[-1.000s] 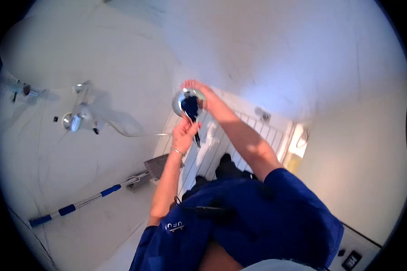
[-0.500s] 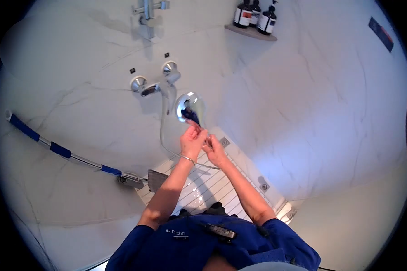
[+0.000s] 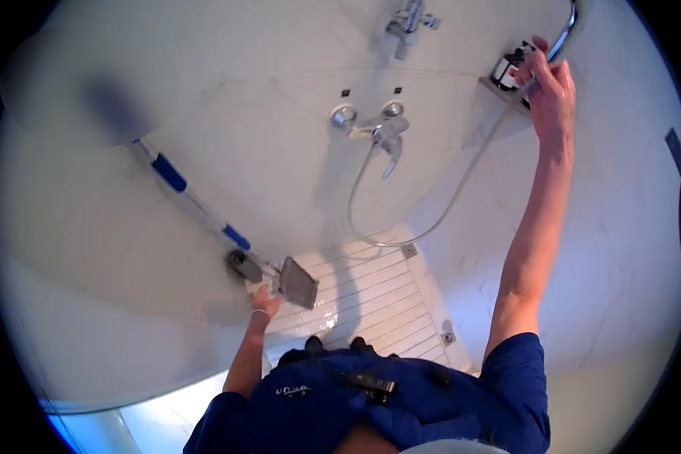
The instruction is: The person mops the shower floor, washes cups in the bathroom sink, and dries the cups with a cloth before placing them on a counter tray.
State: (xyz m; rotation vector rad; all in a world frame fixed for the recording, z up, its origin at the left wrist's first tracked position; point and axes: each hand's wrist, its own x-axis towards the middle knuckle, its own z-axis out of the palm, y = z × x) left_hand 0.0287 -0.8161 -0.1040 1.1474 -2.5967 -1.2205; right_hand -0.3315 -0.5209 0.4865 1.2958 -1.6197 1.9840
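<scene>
My right hand [image 3: 552, 102] is raised at the upper right, fingers curled round the shower head [image 3: 564, 32], whose chrome edge shows beyond them; most of it is hidden or out of frame. Its hose [image 3: 461, 193] loops down and back to the wall mixer tap [image 3: 374, 130]. Low at the left, my left hand [image 3: 263, 303] appears just in front of a long-handled mop [image 3: 299, 284] with a grey flat head. A dark brush head [image 3: 244, 266] lies beside it. The left fingers are small and partly lost against these tools, so contact is unclear.
Bottles [image 3: 507, 72] stand on a corner shelf [image 3: 499, 92] behind my right hand. A second chrome fitting [image 3: 406, 29] is higher on the marble-patterned wall. Slatted white flooring [image 3: 386, 291] lies below, with a small metal drain [image 3: 409, 250] at its edge.
My hands have parted: the right one has risen to the upper right with the shower head, while the left has dropped toward the mop. The view has swung left.
</scene>
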